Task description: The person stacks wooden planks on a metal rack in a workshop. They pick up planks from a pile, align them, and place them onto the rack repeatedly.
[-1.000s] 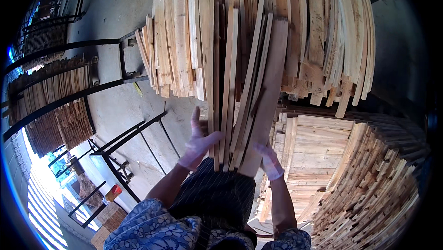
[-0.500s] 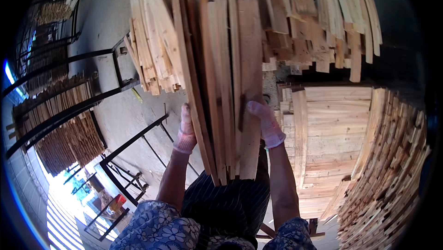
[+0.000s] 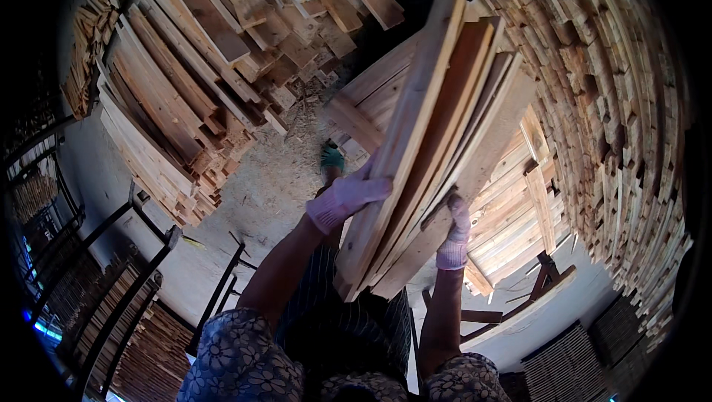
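Note:
A bundle of several long, rough wooden boards [image 3: 404, 135] is held up in front of my body, leaning from the lower left to the upper right. My left hand [image 3: 357, 190], in a pale pinkish glove, is closed on the bundle's left side with its thumb lying across the outer board. On the opposite side my right hand [image 3: 457, 233], gloved the same way, grips the right edge; most of its fingers are hidden behind the wood. Beyond the bundle, partly covered by it, is a pale panel of wooden planks [image 3: 486, 250].
A large heap of boards [image 3: 159, 90] lies at the far left. Stacked board ends form a high curved wall [image 3: 593, 98] on the right. Black metal frames [image 3: 122, 213] stand at the left. Wood scraps litter the concrete floor [image 3: 263, 176] near my teal-shod foot [image 3: 331, 156].
My view has turned right, bringing the plank panel and stacked wall closer to the middle. The bundle, upright before, now tilts rightward over the panel. Both hands still hold it.

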